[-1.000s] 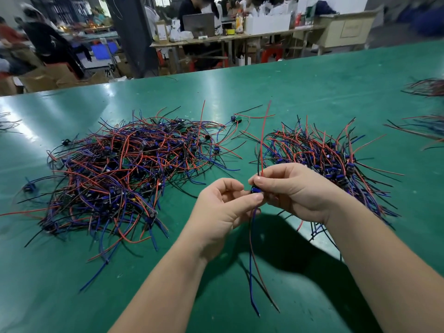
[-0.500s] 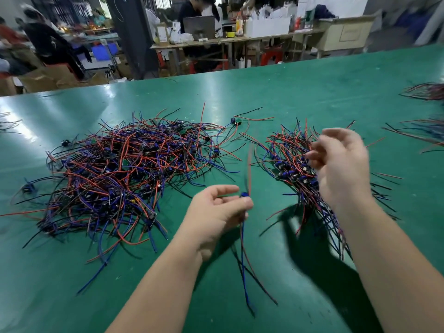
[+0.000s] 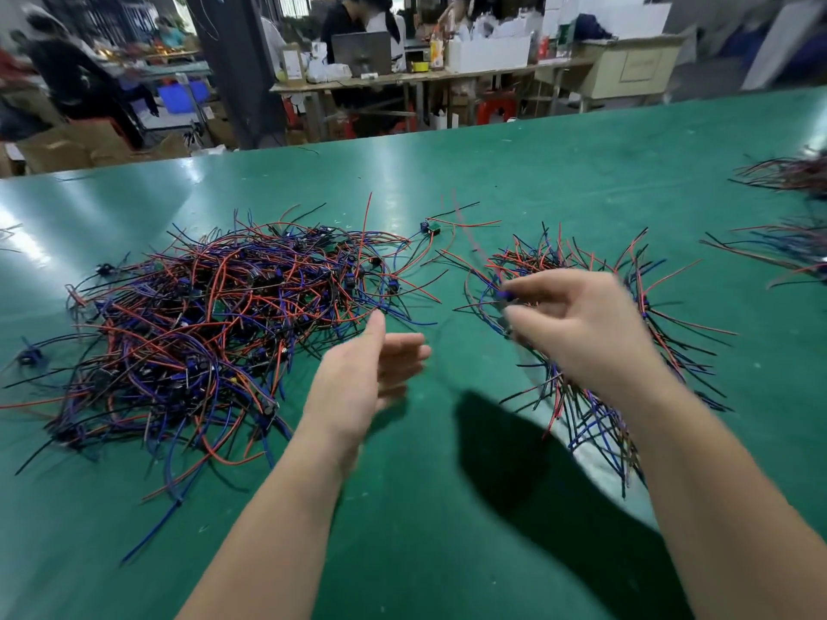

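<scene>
My left hand [image 3: 373,366] hovers over the green table [image 3: 514,172] with fingers straight and nothing in it, just right of the big tangled pile of red, blue and black wire pieces [image 3: 201,324]. My right hand [image 3: 581,326], blurred by motion, is above the smaller wire pile [image 3: 559,257]. Its thumb and fingers pinch a small blue part [image 3: 505,295], and a faint red wire streaks up from it.
One loose wire piece with a small blue part [image 3: 429,228] lies between the two piles at the back. More wire bundles [image 3: 787,174] lie at the table's right edge. Beyond the table are workbenches, boxes and seated people.
My left hand has let go of the wire piece and opened. My right hand swung out to the right, came back left over the smaller pile, and now pinches the blue part.
</scene>
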### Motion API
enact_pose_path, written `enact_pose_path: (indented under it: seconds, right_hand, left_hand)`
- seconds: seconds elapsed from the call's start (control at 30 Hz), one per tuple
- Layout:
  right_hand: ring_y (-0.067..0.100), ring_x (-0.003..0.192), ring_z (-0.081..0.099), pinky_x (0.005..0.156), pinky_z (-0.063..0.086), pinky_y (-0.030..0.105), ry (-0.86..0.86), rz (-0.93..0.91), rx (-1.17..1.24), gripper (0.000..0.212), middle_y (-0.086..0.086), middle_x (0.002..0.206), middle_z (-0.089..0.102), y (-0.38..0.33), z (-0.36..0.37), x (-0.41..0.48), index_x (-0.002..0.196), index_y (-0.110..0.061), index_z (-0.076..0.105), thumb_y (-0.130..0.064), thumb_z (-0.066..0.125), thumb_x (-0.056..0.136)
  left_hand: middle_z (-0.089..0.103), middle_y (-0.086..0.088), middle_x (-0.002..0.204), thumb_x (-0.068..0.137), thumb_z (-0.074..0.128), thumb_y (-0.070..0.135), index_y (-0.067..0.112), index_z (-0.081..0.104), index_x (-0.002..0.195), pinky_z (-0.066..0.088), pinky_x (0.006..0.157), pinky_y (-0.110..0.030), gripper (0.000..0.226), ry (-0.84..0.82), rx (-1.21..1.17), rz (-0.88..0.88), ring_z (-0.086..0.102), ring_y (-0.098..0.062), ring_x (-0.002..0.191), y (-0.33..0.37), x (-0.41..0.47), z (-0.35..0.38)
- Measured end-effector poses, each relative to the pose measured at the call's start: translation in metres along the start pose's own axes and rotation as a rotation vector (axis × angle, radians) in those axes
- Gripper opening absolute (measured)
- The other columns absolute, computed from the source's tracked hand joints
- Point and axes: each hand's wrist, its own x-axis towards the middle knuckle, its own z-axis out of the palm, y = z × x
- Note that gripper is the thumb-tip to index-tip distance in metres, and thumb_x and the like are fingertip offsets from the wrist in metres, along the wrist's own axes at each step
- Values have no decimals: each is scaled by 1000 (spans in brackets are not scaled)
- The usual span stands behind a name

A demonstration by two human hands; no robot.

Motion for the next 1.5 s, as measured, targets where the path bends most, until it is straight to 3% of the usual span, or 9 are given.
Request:
enact_pose_path:
  seconds: [0.13, 0.23, 0.37, 0.57, 0.7, 0.93, 1.1, 1.37, 1.5]
  right_hand:
    - [16, 74, 61, 74, 45, 23, 258, 144, -429, 22, 4, 78, 72, 19, -55, 16, 93, -15, 76, -9, 66, 74]
    - [13, 60, 62, 60, 41, 17, 105, 397, -566, 22, 4, 73, 71, 39, -79, 17, 89, -17, 74, -1, 67, 75]
    - [14, 44, 62, 45, 40, 17, 51, 579, -577, 18, 8, 56, 68, 49, -87, 19, 81, -14, 73, 3, 69, 78]
    - [26, 72, 62, 70, 47, 30, 69, 591, -647, 15, 5, 65, 66, 43, -85, 15, 70, -20, 73, -25, 87, 65]
    - [27, 72, 65, 80, 53, 36, 92, 642, -540, 17, 11, 73, 70, 46, -88, 17, 73, -12, 74, -19, 87, 65]
    - [37, 78, 67, 56, 57, 34, 116, 767, -285, 8, 19, 81, 68, 52, -91, 22, 73, 0, 70, -1, 78, 72]
    - [32, 78, 56, 71, 46, 33, 103, 572, -772, 20, 19, 85, 69, 50, -83, 20, 86, -6, 75, -24, 76, 79]
    - [31, 84, 63, 78, 53, 40, 224, 4, -610, 17, 9, 86, 71, 11, -24, 6, 83, -14, 74, -20, 59, 84]
    - [19, 77, 61, 73, 47, 25, 212, -127, -532, 14, 2, 81, 71, 8, -12, 4, 85, -14, 74, -18, 61, 85]
  left_hand:
    - [67, 0, 108, 89, 55, 24, 23, 66, 109, 43, 92, -40, 23, 561, 969, 346, 57, -27, 100, -7, 11, -35]
    - [43, -13, 142, 89, 53, 27, 29, 53, 128, 24, 108, -49, 39, 554, 1131, 89, 31, -34, 132, -15, 15, -46]
    - [-2, -22, 155, 94, 49, 31, 34, 37, 142, 17, 112, -50, 49, 433, 1192, -156, 10, -40, 140, -19, 15, -43]
    - [29, -18, 141, 94, 49, 34, 16, 54, 121, 25, 106, -44, 33, 469, 1342, -192, 26, -37, 128, -15, 12, -50]
    - [33, -18, 139, 92, 51, 32, 17, 53, 123, 25, 105, -43, 34, 488, 1327, -187, 29, -37, 126, -12, 12, -49]
    - [44, -13, 132, 94, 46, 28, 27, 54, 124, 26, 100, -42, 31, 521, 1437, -172, 33, -34, 121, -14, 13, -51]
    - [52, -7, 119, 91, 49, 18, 38, 60, 116, 26, 95, -42, 34, 573, 1398, -113, 42, -29, 116, -14, 17, -54]
    - [70, 3, 86, 91, 53, 17, 33, 71, 99, 26, 80, -37, 26, 735, 1179, 180, 58, -26, 87, -8, 16, -57]
    - [64, 13, 79, 89, 61, 19, 29, 63, 98, 32, 75, -29, 13, 733, 865, 416, 59, -10, 74, -6, 15, -52]
